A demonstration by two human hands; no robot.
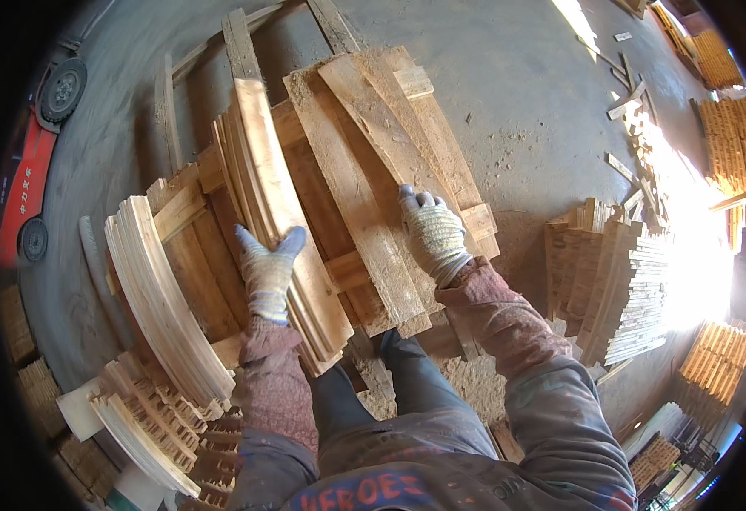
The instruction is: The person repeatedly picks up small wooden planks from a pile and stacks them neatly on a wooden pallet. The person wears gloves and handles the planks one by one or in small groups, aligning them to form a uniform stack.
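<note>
My left hand, in a pale knitted glove with bluish fingertips, lies across a narrow stack of wooden boards. Its thumb and fingers are spread over the stack's width and take hold of its sides. My right hand, gloved alike, has its fingers curled on the near part of a slanting, sawdust-covered plank. That plank lies askew over other boards; its grip underneath is hidden. Between my hands, another dusty plank lies lengthwise on the wooden pallet.
A curved row of pale boards stands at the pallet's left. Board stacks rise at the right, with scrap strips on the floor beyond. A red wheeled vehicle is at far left. Sawdust litters the concrete floor.
</note>
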